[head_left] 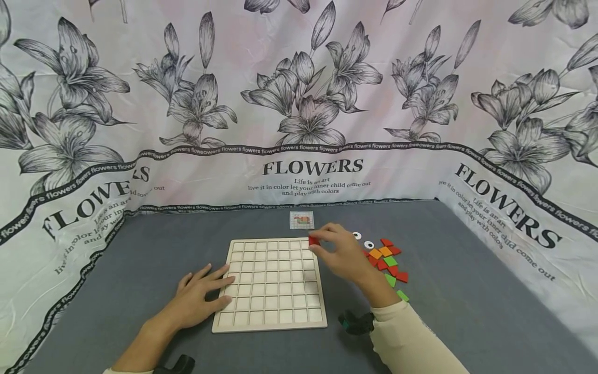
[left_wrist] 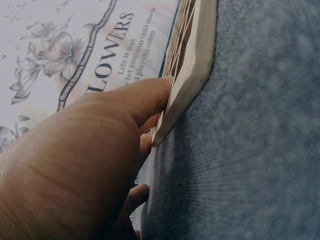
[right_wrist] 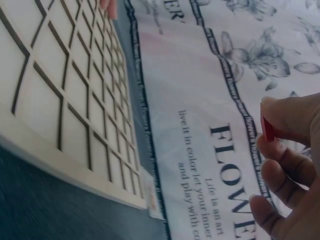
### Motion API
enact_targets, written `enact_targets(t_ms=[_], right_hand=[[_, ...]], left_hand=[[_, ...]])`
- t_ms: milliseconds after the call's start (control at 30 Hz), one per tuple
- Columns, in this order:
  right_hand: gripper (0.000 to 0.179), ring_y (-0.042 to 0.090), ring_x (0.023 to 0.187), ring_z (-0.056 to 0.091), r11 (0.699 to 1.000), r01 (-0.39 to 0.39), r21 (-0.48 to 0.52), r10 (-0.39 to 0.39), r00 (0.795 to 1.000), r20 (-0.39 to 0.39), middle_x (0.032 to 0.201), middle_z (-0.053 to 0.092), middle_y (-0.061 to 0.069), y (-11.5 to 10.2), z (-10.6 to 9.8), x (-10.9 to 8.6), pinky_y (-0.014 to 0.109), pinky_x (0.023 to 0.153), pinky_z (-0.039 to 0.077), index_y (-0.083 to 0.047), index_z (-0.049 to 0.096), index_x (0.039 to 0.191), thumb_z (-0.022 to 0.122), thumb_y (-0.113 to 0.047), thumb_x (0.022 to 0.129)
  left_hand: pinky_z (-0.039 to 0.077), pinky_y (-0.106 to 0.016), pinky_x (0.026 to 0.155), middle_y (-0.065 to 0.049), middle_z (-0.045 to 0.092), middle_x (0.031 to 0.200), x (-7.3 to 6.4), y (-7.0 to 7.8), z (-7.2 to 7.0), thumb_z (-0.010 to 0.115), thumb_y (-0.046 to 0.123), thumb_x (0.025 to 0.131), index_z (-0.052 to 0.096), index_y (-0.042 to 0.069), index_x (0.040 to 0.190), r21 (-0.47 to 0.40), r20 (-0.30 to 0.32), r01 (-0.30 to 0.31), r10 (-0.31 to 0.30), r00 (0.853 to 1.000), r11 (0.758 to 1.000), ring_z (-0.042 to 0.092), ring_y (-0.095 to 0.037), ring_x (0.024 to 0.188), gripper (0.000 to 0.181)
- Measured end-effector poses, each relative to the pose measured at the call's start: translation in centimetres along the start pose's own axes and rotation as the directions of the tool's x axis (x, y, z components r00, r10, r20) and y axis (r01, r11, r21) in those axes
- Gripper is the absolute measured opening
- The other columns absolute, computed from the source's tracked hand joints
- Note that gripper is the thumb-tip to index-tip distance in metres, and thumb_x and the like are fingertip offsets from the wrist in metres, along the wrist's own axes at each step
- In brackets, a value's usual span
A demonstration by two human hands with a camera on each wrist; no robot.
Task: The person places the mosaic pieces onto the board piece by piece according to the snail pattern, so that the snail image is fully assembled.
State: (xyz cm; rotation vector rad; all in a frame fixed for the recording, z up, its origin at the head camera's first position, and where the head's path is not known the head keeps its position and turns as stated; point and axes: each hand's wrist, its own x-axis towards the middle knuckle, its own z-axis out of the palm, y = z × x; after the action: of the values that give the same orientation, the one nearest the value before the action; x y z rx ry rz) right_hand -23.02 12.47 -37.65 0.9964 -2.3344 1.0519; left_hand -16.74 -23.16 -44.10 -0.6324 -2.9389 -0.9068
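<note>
A square wooden grid board (head_left: pixel 272 329) with rows of shallow square cells lies on the grey cloth. My left hand (head_left: pixel 202 296) rests at its left edge, fingers spread, with fingertips on the rim; in the left wrist view the thumb (left_wrist: pixel 150 97) lies against the board's side. Between thumb and forefinger my right hand (head_left: pixel 343 255) pinches a small red tile (right_wrist: pixel 267 125), held over the board's far right corner. The right wrist view shows that tile nearly edge-on, the other fingers loosely curled.
Right of the board lies a loose group of red, orange and green tiles (head_left: pixel 390 261), with two white rings (head_left: pixel 369 245) with dark centres at its far end. A small picture card (head_left: pixel 301 220) lies behind the board. A flower-printed curtain (head_left: pixel 308 179) hangs around the table.
</note>
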Motion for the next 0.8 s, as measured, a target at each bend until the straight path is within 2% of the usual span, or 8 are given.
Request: enact_targets(t_ms=[133,333,500,667,800], right_hand=[[0.029,0.022,0.090,0.057,1.000,-0.030,-0.003,0.030,0.999,0.029,0.097,0.062,0.001,0.2,1.4,0.4,0.039,0.069,0.049,-0.001,0.071,0.113,0.075,-0.011,0.086],[0.025,0.023,0.088,0.058,0.997,-0.079,0.011,0.078,0.995,0.056,0.097,0.063,0.000,0.7,3.3,0.7,0.040,0.070,0.050,-0.003,0.072,0.110,0.075,-0.011,0.087],[0.022,0.022,0.087,0.058,0.994,-0.109,-0.022,0.111,0.991,0.076,0.093,0.063,0.000,1.5,4.7,0.5,0.036,0.072,0.049,-0.002,0.073,0.106,0.075,-0.012,0.086],[0.023,0.024,0.087,0.059,0.990,-0.139,-0.013,0.140,0.986,0.094,0.091,0.064,0.000,2.1,5.5,0.0,0.037,0.072,0.050,0.001,0.073,0.105,0.076,-0.009,0.084],[0.022,0.022,0.086,0.057,0.988,-0.151,-0.033,0.154,0.978,0.137,0.090,0.064,0.000,2.7,6.2,-0.2,0.034,0.071,0.049,-0.001,0.074,0.104,0.074,-0.009,0.084]], left_hand=[[0.001,-0.069,0.103,-0.006,0.036,0.152,-0.1,0.0,-0.2,0.063,0.046,0.092,0.059,0.016,0.136,-0.008,0.001,-0.003,0.003,1.000,1.000,0.019,-0.045,0.139,0.053],[0.001,-0.069,0.103,-0.006,0.035,0.152,-0.1,0.0,-0.3,0.063,0.046,0.092,0.059,0.016,0.137,-0.013,0.007,0.004,-0.004,1.000,1.000,0.018,-0.045,0.139,0.054],[0.000,-0.068,0.103,-0.004,0.035,0.152,0.0,-0.1,-0.2,0.063,0.045,0.092,0.058,0.017,0.137,-0.016,0.012,0.007,-0.007,1.000,1.000,0.018,-0.044,0.140,0.053],[0.000,-0.069,0.103,-0.005,0.035,0.152,0.1,-0.1,-0.1,0.062,0.047,0.092,0.058,0.016,0.137,-0.021,0.016,0.003,-0.002,1.000,1.000,0.017,-0.044,0.140,0.055],[0.001,-0.068,0.103,-0.006,0.035,0.152,0.1,-0.1,-0.2,0.062,0.047,0.093,0.058,0.016,0.137,-0.026,0.013,-0.002,0.002,1.000,1.000,0.017,-0.044,0.140,0.055]])
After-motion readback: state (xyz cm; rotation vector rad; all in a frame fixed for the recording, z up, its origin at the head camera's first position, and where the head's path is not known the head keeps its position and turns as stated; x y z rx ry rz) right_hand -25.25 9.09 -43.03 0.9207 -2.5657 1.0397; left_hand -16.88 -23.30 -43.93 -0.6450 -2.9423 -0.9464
